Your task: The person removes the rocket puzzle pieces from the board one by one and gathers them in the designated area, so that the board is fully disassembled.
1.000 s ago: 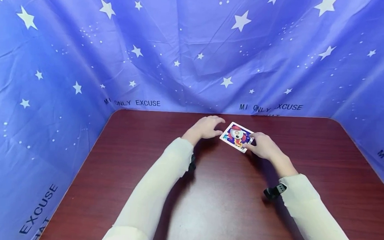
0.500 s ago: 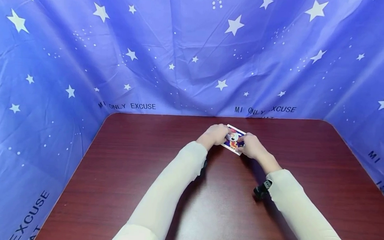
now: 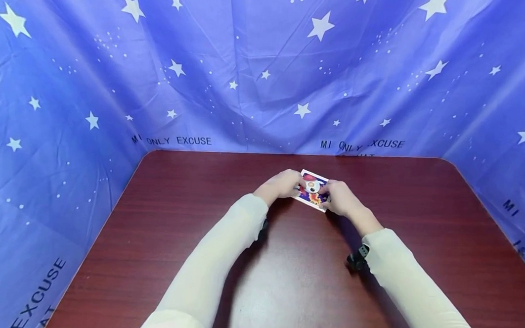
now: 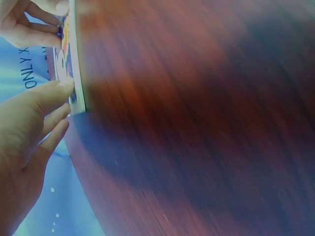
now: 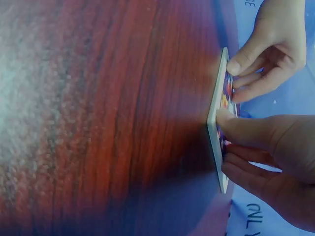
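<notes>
A thin square board with a white border and a colourful cartoon picture lies on the table towards its back edge. The left hand grips its left side; in the left wrist view this hand's thumb presses on the picture near a corner of the board. On the opposite side the right hand holds the board between thumb and fingers. The right wrist view shows the right hand at the board's near corner and the left hand beyond; fingertips hide parts of the picture.
The dark red wooden table has rounded back corners. A blue curtain with white stars and printed words hangs behind it and along both sides. Both forearms wear pale sleeves, and a black device sits beneath the right wrist.
The left hand first came over from the left and took hold of the board. Since then the board has shifted slightly left with both hands on it, and the head view has moved a little.
</notes>
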Tool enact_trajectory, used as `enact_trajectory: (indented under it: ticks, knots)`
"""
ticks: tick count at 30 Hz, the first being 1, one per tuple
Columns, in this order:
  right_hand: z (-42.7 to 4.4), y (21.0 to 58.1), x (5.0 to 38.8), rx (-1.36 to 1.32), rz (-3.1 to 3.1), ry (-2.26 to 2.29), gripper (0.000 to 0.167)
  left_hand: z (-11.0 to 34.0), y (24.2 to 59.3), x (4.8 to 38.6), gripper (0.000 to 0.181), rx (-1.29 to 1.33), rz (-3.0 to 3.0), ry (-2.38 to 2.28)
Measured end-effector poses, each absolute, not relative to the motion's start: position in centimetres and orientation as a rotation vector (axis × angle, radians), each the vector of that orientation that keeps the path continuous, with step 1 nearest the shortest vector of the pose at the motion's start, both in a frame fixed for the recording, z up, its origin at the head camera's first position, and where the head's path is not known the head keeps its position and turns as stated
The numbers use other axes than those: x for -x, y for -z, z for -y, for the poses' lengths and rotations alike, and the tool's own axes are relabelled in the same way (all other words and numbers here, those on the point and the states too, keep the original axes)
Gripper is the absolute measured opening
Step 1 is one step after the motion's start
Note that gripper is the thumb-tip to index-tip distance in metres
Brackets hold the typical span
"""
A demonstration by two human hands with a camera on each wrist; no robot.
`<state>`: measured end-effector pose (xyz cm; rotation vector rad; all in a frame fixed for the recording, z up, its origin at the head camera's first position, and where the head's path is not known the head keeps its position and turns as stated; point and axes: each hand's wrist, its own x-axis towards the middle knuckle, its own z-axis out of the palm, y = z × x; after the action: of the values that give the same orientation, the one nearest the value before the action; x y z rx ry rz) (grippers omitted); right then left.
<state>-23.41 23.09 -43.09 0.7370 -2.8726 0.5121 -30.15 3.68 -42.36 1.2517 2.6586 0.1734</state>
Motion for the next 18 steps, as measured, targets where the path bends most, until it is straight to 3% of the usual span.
enact_trajectory:
  ticks: [5, 18]
  knots:
    - [-21.7, 43.2, 23.0, -0.846, 2.850, -0.508, 0.019, -1.2, 42.8, 29.1, 0.025, -1.351, -2.651, -0.246]
    - [-17.4, 42.8, 19.8, -1.051, 2.882, -0.486, 0.026, 5.8, 43.1, 23.8, 0.032, -1.360, -2.637, -0.252]
